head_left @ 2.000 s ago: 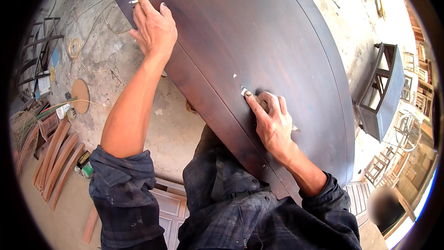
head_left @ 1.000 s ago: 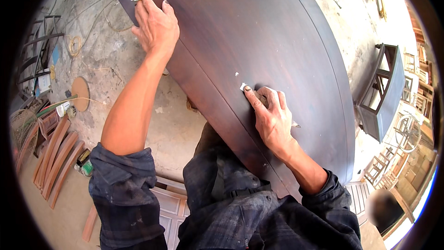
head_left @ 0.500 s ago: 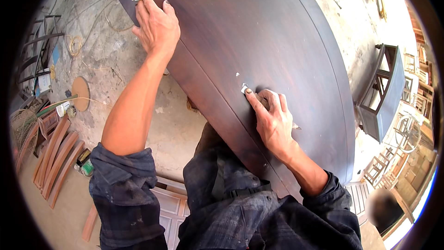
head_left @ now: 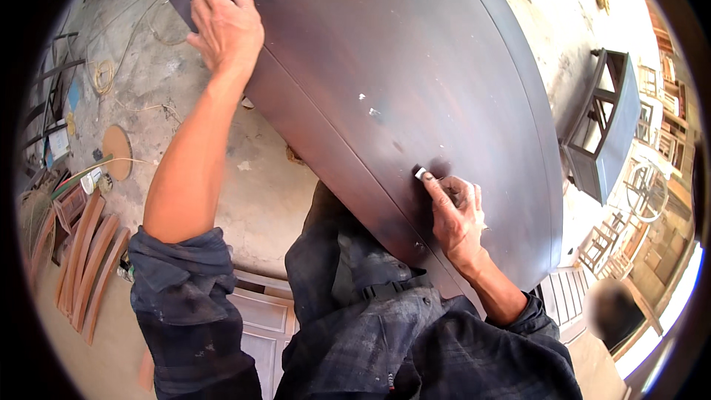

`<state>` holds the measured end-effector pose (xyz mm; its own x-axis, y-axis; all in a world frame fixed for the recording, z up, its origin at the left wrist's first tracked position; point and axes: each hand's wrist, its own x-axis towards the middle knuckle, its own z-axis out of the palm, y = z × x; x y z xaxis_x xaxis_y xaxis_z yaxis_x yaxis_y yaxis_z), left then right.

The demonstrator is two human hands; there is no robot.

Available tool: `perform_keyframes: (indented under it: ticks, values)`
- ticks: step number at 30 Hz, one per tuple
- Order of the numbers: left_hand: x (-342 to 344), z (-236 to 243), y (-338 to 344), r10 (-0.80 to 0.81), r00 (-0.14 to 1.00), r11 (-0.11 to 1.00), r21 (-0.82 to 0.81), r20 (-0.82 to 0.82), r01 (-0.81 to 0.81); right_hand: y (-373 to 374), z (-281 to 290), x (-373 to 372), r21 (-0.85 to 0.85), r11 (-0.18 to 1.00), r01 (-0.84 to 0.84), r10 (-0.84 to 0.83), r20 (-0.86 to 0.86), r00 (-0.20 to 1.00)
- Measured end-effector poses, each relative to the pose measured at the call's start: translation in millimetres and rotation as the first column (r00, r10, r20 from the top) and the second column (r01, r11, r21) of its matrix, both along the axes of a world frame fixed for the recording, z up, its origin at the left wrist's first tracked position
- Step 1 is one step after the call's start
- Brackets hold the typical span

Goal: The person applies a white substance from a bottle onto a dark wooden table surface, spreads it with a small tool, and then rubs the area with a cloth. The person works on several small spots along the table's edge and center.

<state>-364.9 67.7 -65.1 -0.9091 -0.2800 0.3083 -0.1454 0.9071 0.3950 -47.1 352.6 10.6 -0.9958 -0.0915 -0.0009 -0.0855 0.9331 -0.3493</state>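
Big dark brown oval tabletop (head_left: 415,67) fills the upper middle of the frame, tilted, glossy with a few pale specks. Small white chunk (head_left: 421,173) pressed against it, center-right.

Dark reddish-brown tabletop (head_left: 415,52) (white flecks), grey concrete floor (head_left: 252,178), dark blue-grey sleeves (head_left: 185,296).

Bright daylight, overexposed at lower right | soft sheen on dark tabletop (head_left: 415,52) | short shadow under right hand (head_left: 455,215) | fisheye bends edges, black rim | centre sharp
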Motion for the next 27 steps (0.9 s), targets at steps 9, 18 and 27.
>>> perform_keyframes:
  ticks: [9,18,27]
  values:
    - [-1.2,2.5,-1.8,0.004,1.0,1.0,0.003,0.018,-0.004,-14.6,0.0,29.2,-0.035,0.999,0.019,-0.018,0.015,1.0]
    - [-0.9,7.4,0.3,-0.007,0.995,1.0,0.016,0.095,0.006,-19.9,-3.9,51.6,-0.055,0.996,0.069,-0.069,-0.006,0.998]
    - [-0.3,11.1,-0.3,-0.014,0.993,1.0,0.008,0.117,0.013,-27.1,-8.0,43.9,-0.086,0.991,0.105,-0.105,0.002,0.994]
